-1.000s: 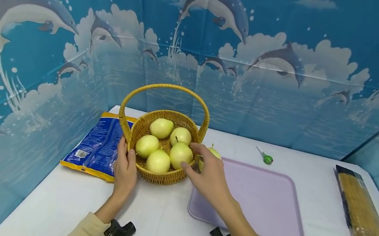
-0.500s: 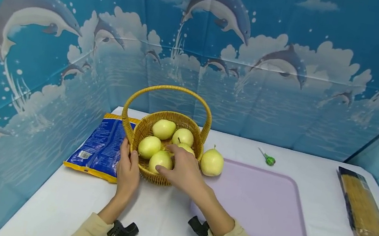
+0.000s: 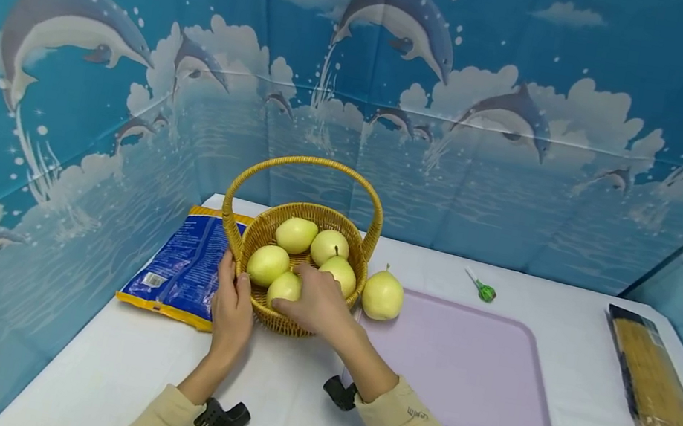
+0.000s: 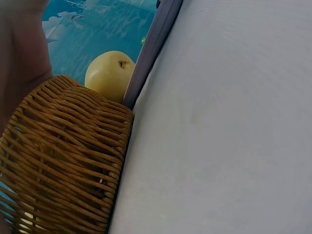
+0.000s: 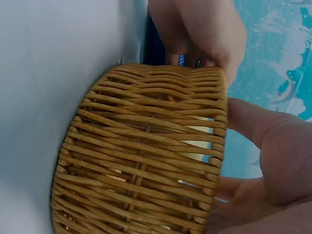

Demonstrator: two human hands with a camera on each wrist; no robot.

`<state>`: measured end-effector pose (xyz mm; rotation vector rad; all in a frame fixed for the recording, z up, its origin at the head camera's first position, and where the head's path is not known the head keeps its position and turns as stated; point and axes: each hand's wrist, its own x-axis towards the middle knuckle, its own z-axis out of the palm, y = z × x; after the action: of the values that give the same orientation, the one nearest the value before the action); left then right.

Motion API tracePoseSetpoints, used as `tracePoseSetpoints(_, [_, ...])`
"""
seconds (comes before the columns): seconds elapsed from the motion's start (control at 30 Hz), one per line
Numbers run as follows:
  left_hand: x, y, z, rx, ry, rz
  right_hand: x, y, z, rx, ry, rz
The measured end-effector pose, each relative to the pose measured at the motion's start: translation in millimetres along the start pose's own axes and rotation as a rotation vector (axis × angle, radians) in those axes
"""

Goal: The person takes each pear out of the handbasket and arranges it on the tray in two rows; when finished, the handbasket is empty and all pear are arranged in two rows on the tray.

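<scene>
A woven wicker basket (image 3: pixel 286 320) with a tall arched handle stands on the white table, holding several yellow-green pears. My left hand (image 3: pixel 232 311) grips its left side near the foot of the handle. Reaching over the front rim, my right hand (image 3: pixel 322 305) has thumb and fingers around the front pear (image 3: pixel 283 290), partly covering it. Another pear (image 3: pixel 338 273) lies just behind that hand. Outside the basket, one more pear (image 3: pixel 383 295) sits upright at the lilac tray's corner. In the right wrist view, the basket wall (image 5: pixel 141 146) hides most of the fruit.
The lilac tray (image 3: pixel 464 369) lies right of the basket. Behind it is a small green-headed item with a white stick (image 3: pixel 484 291). A long clear package of brown strands (image 3: pixel 663 395) lies far right. A blue and yellow bag (image 3: pixel 179 269) lies against the basket's left.
My right hand has left the pear beside the tray and moved left into the basket, onto the front pear. My left hand stays on the basket. The view has shifted slightly.
</scene>
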<state>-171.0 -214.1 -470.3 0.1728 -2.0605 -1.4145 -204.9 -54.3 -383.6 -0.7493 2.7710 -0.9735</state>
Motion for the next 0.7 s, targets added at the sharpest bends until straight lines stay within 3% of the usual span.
tracePoseSetpoints(0.3, [-0.5,-0.9,-0.1,0.003,-0.006,-0.007,10.5,1,7,0.054,-0.003,0.054])
tracePoseSetpoints(0.7, [-0.3,-2.6,-1.8,0.015,-0.012,-0.006,-0.4,-1,-3,0.165,0.113,0.038])
